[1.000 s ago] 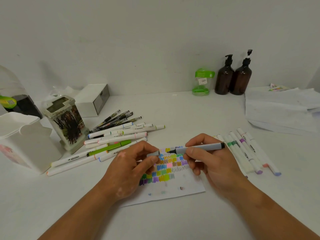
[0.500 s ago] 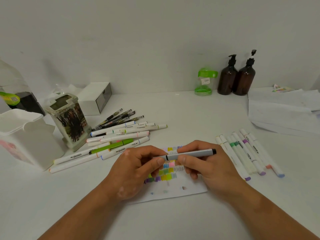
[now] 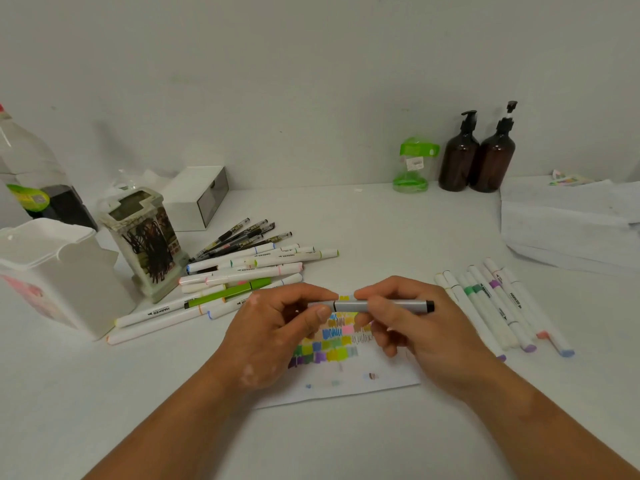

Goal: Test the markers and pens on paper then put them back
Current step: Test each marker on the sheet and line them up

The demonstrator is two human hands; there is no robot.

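A grey marker [image 3: 391, 306] lies level between both hands, just above the paper [image 3: 349, 368] covered with coloured test patches. My right hand [image 3: 412, 327] grips its barrel. My left hand [image 3: 277, 327] pinches its left end, where the cap sits pushed onto the barrel. A pile of white markers and black pens [image 3: 242, 271] lies to the left of the paper. A row of white markers [image 3: 498, 306] lies to the right.
A decorated pen holder [image 3: 145, 244] and a white container [image 3: 59, 271] stand at the left. A white box [image 3: 197, 195], a green jar [image 3: 414, 164] and two brown pump bottles [image 3: 481, 157] line the wall. Stacked paper [image 3: 571, 223] lies at the far right.
The marker's dark tip showed a second ago with the cap apart in my left hand. The cap is now pushed on. Both hands have lifted a little off the paper.
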